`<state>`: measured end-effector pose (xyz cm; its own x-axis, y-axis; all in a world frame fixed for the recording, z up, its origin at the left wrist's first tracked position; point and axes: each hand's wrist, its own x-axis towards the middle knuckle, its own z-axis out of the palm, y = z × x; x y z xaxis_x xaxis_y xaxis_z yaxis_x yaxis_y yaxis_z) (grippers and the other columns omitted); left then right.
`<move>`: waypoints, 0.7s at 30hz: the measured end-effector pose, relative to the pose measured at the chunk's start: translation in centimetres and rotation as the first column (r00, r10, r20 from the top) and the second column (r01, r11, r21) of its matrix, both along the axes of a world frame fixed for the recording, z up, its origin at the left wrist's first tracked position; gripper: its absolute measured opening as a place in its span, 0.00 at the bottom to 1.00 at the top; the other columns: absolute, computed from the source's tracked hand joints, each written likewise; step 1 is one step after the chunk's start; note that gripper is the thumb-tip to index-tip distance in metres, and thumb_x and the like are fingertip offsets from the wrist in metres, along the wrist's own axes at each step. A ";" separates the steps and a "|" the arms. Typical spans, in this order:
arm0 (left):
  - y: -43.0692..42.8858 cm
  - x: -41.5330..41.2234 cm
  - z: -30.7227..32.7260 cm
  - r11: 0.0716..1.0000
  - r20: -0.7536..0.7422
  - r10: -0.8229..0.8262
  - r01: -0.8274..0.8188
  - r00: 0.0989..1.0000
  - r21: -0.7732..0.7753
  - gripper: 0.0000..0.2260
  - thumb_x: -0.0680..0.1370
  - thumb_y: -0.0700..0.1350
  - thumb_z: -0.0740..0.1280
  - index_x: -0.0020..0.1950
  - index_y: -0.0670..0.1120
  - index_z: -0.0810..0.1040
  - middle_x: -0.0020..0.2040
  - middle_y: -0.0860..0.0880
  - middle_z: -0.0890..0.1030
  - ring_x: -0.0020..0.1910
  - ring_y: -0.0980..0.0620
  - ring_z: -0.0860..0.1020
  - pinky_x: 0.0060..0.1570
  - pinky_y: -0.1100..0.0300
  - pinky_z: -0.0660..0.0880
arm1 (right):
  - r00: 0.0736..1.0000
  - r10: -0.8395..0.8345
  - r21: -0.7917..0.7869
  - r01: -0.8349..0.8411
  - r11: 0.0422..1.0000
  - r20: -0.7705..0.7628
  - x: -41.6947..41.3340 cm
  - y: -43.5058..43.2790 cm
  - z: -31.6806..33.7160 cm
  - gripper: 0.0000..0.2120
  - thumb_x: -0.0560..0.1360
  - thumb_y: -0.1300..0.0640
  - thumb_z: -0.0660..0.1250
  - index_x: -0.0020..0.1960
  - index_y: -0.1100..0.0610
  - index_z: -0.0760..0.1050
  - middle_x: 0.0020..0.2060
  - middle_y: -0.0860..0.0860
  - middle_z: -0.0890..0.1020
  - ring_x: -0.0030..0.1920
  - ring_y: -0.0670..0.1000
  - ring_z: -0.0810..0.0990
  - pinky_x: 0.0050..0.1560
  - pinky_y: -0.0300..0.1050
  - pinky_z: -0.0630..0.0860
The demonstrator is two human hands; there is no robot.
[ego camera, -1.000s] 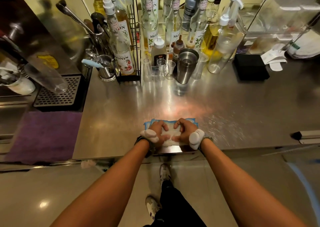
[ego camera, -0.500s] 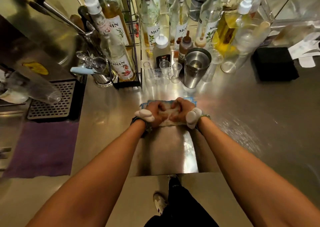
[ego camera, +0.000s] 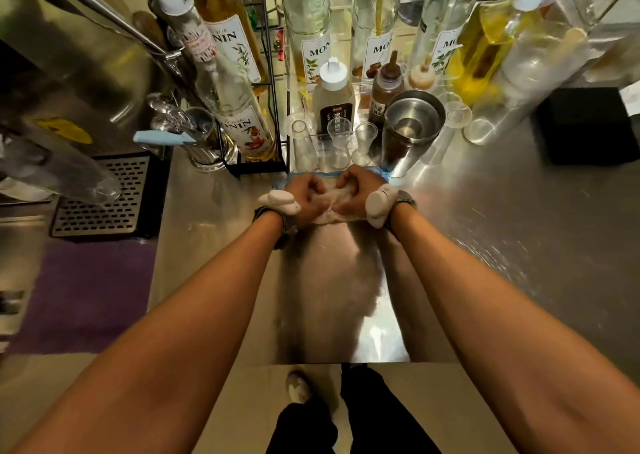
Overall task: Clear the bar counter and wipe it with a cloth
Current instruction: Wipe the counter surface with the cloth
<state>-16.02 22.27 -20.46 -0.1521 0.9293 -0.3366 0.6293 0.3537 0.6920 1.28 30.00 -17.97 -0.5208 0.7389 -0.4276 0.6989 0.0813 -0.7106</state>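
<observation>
both hands are down on the cloth (ego camera: 329,211) side by side, arms stretched way out over the steel bar counter (ego camera: 502,245). left hand (ego camera: 304,197) and right hand (ego camera: 356,192) each have their fingers curled and bunched into the fabric, knuckles up, so they're clamped on it rather than flat. the cloth is whitish with a blue edge showing along its far side, and it's scrunched between the two hands. each wrist has a white sensor-looking thing strapped on.

the cloth sits at the far part of the counter, just in front of a cluster of small clear plastic cups (ego camera: 341,142) and just beside the metal shaker tin (ego camera: 412,128), which stands upright to the right of them. can't tell if the cloth actually touches the cups, the hands cover that bit.

behind that there's a row of syrup bottles (ego camera: 315,38), plus more in a black wire rack (ego camera: 273,114) on the left. a black box (ego camera: 585,124) sits on the counter at the far right, well apart from the hands. off to the left there's a drip tray (ego camera: 104,197) and a purple mat (ego camera: 79,297).
</observation>
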 end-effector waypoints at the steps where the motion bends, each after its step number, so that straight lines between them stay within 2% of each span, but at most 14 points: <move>1: -0.2 0.2 -0.1 1.000 0.008 0.008 -0.008 1.000 0.016 0.09 0.70 0.48 0.70 0.47 0.52 0.72 0.38 0.56 0.74 0.34 0.59 0.72 0.32 0.66 0.66 | 1.000 -0.013 0.000 0.013 1.000 -0.001 0.1 -0.2 0.0 0.09 0.75 0.59 0.71 0.55 0.56 0.76 0.48 0.54 0.76 0.49 0.51 0.75 0.41 0.36 0.68; 2: -0.4 0.2 -0.3 0.999 0.010 0.020 -0.020 1.000 0.029 0.10 0.70 0.46 0.70 0.48 0.51 0.72 0.38 0.56 0.73 0.34 0.59 0.72 0.32 0.65 0.66 | 1.000 -0.023 0.005 0.023 1.000 -0.004 0.0 -0.5 0.0 0.09 0.76 0.60 0.70 0.55 0.55 0.75 0.47 0.54 0.76 0.48 0.51 0.74 0.40 0.35 0.67; 6: -2.4 0.2 -0.3 0.999 -0.004 0.038 -0.038 0.999 -0.004 0.11 0.71 0.47 0.70 0.51 0.50 0.73 0.40 0.55 0.72 0.36 0.57 0.72 0.34 0.63 0.67 | 1.000 0.007 0.007 -0.007 1.000 0.024 0.0 -2.6 0.2 0.23 0.68 0.59 0.78 0.60 0.57 0.75 0.47 0.52 0.76 0.46 0.50 0.74 0.48 0.40 0.68; 10: -5.8 0.2 -0.4 0.999 -0.013 0.025 -0.024 1.000 0.021 0.11 0.70 0.47 0.70 0.50 0.50 0.73 0.40 0.56 0.72 0.37 0.57 0.72 0.34 0.63 0.67 | 0.998 -0.002 -0.019 0.003 1.000 0.056 -0.3 -6.0 -0.1 0.24 0.68 0.60 0.79 0.61 0.57 0.75 0.48 0.51 0.77 0.48 0.51 0.75 0.52 0.43 0.73; 11: -6.7 0.1 -0.4 1.000 -0.017 0.017 -0.017 1.000 0.023 0.11 0.70 0.48 0.70 0.50 0.50 0.73 0.40 0.56 0.72 0.37 0.57 0.72 0.34 0.64 0.66 | 0.999 -0.017 -0.015 0.018 1.000 0.050 -0.3 -6.9 -0.4 0.23 0.67 0.60 0.79 0.59 0.57 0.76 0.46 0.51 0.78 0.47 0.51 0.75 0.51 0.40 0.75; 13: -9.0 -0.1 -0.4 1.000 -0.021 -0.001 0.001 1.000 0.025 0.11 0.70 0.48 0.70 0.50 0.50 0.73 0.40 0.57 0.71 0.37 0.57 0.72 0.34 0.65 0.65 | 0.995 -0.096 -0.025 0.096 0.995 0.000 -0.3 -9.5 -0.6 0.17 0.68 0.62 0.77 0.54 0.54 0.76 0.39 0.48 0.77 0.42 0.51 0.75 0.38 0.25 0.70; 14: -10.2 -0.1 -0.4 0.999 -0.022 -0.003 0.004 1.000 0.032 0.11 0.70 0.48 0.70 0.49 0.49 0.73 0.40 0.56 0.71 0.37 0.56 0.72 0.34 0.65 0.65 | 0.994 -0.110 -0.022 0.110 0.994 -0.011 -0.3 -10.9 -0.6 0.15 0.69 0.62 0.76 0.52 0.53 0.75 0.35 0.47 0.75 0.40 0.50 0.74 0.32 0.23 0.67; 17: -13.3 0.0 -0.6 0.999 -0.017 -0.005 0.006 1.000 0.037 0.10 0.70 0.47 0.71 0.48 0.50 0.73 0.42 0.50 0.74 0.38 0.51 0.74 0.36 0.62 0.68 | 0.999 -0.049 0.037 0.049 0.998 0.009 -0.2 -13.9 -0.7 0.20 0.67 0.58 0.79 0.54 0.54 0.75 0.34 0.45 0.73 0.36 0.47 0.74 0.31 0.28 0.67; 19: -16.1 -0.2 -0.5 0.999 -0.028 -0.033 0.034 0.999 0.028 0.12 0.70 0.47 0.72 0.48 0.52 0.70 0.45 0.47 0.74 0.39 0.50 0.73 0.39 0.60 0.68 | 0.999 -0.024 0.040 0.022 0.999 0.033 -0.4 -16.5 -0.4 0.24 0.65 0.57 0.81 0.56 0.55 0.75 0.37 0.47 0.74 0.37 0.48 0.75 0.37 0.37 0.70; 21: -18.3 -0.4 -0.7 0.998 -0.038 -0.057 0.057 0.998 0.014 0.13 0.71 0.48 0.72 0.49 0.54 0.69 0.49 0.48 0.72 0.42 0.51 0.72 0.43 0.60 0.68 | 0.999 -0.027 0.019 0.027 0.999 0.036 -0.4 -18.4 -0.8 0.24 0.65 0.58 0.81 0.58 0.56 0.75 0.39 0.49 0.75 0.39 0.50 0.75 0.41 0.40 0.71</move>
<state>-16.43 4.00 -21.12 -0.1108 0.9416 -0.3179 0.6738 0.3063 0.6725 0.89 11.59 -18.77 -0.4852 0.7604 -0.4317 0.7259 0.0751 -0.6836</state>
